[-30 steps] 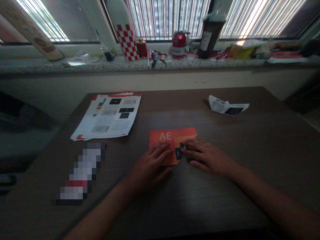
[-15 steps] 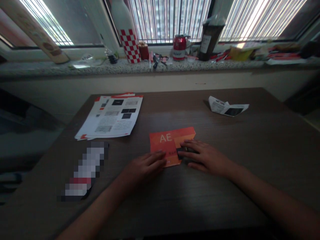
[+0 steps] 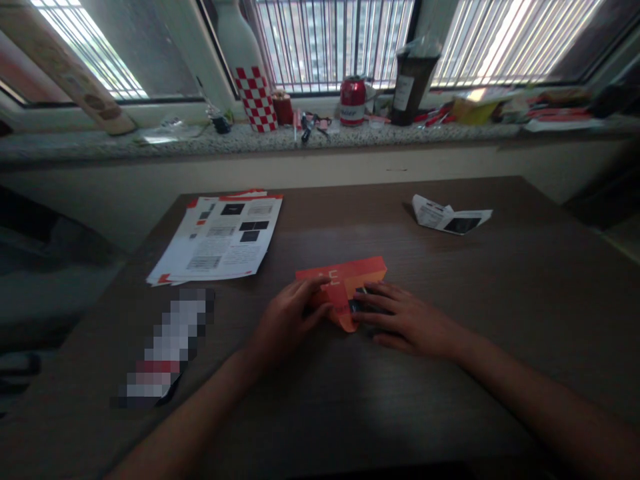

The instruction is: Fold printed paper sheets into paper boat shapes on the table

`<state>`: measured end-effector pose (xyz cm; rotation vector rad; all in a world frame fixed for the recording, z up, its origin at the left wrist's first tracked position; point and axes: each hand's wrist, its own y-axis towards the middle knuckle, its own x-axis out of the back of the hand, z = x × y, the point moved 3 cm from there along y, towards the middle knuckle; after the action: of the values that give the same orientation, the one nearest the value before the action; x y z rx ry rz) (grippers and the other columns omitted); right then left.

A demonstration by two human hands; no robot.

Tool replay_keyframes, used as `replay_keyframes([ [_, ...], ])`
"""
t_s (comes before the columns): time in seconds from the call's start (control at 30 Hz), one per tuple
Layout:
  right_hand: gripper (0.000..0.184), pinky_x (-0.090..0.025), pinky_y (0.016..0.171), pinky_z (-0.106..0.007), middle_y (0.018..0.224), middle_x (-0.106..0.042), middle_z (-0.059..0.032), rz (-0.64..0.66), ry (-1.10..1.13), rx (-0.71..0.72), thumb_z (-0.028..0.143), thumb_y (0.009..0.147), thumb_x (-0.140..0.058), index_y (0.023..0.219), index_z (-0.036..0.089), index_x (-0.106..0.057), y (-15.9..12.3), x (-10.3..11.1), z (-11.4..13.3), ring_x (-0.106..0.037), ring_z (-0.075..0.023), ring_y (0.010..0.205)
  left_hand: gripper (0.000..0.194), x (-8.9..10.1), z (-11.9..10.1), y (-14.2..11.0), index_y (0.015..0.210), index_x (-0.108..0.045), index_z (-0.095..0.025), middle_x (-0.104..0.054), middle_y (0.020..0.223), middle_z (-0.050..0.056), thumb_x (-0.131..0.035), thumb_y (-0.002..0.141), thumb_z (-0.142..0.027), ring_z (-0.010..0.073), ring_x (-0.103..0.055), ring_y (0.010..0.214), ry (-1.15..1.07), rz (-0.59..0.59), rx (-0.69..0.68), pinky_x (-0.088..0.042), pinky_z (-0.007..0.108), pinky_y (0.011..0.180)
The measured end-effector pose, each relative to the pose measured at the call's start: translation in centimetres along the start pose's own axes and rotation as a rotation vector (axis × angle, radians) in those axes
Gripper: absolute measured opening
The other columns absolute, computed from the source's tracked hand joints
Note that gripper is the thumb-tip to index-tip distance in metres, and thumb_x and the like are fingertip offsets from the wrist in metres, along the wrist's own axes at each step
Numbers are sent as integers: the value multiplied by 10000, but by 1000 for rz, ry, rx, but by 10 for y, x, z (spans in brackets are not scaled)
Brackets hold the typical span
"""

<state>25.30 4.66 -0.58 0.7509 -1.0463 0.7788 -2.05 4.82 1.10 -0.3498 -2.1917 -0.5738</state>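
Note:
A small folded sheet of red and orange paper (image 3: 357, 268) lies on the brown table, part of its pale lettering covered by fingers. My left hand (image 3: 287, 319) has the paper's lower left part between thumb and fingers, and the near edge there bends upward. On the paper's right side, my right hand (image 3: 413, 320) rests palm down with fingers stretched and apart. Its fingertips hide part of a dark printed patch.
Printed sheets (image 3: 220, 247) lie in a stack at the back left, with a blurred-out phone-like object (image 3: 165, 350) nearer me. A folded white paper (image 3: 450, 217) stands at the back right. Beyond the table, a stone windowsill (image 3: 200, 142) carries a red can (image 3: 353, 100) and clutter.
My left hand has gone from lying flat on the paper to gripping its lower left part, which now bends up. My right hand stays on the right side. The view has shifted slightly.

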Motion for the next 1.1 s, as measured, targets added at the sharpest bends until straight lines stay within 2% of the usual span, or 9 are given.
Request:
replay_keyframes([
  [0.1,490,-369,1224,-600,1653,-460,-79,-1,-1,12,371,1040,-616,1521,296,-559,0,1,1,-346,-344,1555,476,-6,-4,14,1397,-555,-276,-696,1320,70,-708,958,-175,253,-690,1165,-51,5,49,-581,433,977],
  [0.27,459,-369,1216,-610,1635,-479,-83,-6,7,28,392,1042,-610,1492,304,-593,0,1,1,-339,-362,1552,333,-16,-5,31,1306,-612,-261,-713,1279,61,-674,984,-203,257,-689,1160,-52,16,106,-559,425,1004],
  [0.47,460,-345,1233,-602,1645,-465,-93,26,2,17,412,1056,-579,1498,283,-583,0,0,2,-316,-358,1564,296,-29,3,40,1281,-611,-260,-712,1298,58,-619,995,-185,248,-678,1210,-102,41,97,-518,416,1067],
  [0.67,528,-319,1236,-633,1692,-387,-87,44,20,7,447,1042,-599,1555,357,-514,-2,0,4,-293,-355,1575,271,-34,5,42,1263,-629,-244,-667,1231,74,-600,999,-192,256,-684,1117,-55,43,88,-538,455,989],
  [0.83,500,-315,1227,-653,1691,-386,-84,37,26,-5,468,1039,-598,1526,366,-556,-1,0,5,-258,-377,1582,190,-34,2,42,1189,-663,-237,-640,1171,76,-629,1002,-236,265,-653,1095,58,-37,75,-536,461,966],
  [1.0,507,-321,1228,-629,1686,-388,-78,46,26,-7,477,1042,-589,1538,383,-538,-1,-1,3,-262,-370,1579,98,-21,-13,32,1064,-701,-222,-690,1170,83,-609,1030,-220,285,-637,1082,272,-84,-41,-525,482,972],
  [1.1,515,-309,1235,-625,1682,-394,-79,41,25,1,482,1047,-579,1549,383,-524,-1,-1,3,-267,-359,1577,161,-14,-23,17,1128,-714,-224,-710,1239,80,-575,1050,-208,291,-641,1161,349,-3,-202,-506,498,1047],
])
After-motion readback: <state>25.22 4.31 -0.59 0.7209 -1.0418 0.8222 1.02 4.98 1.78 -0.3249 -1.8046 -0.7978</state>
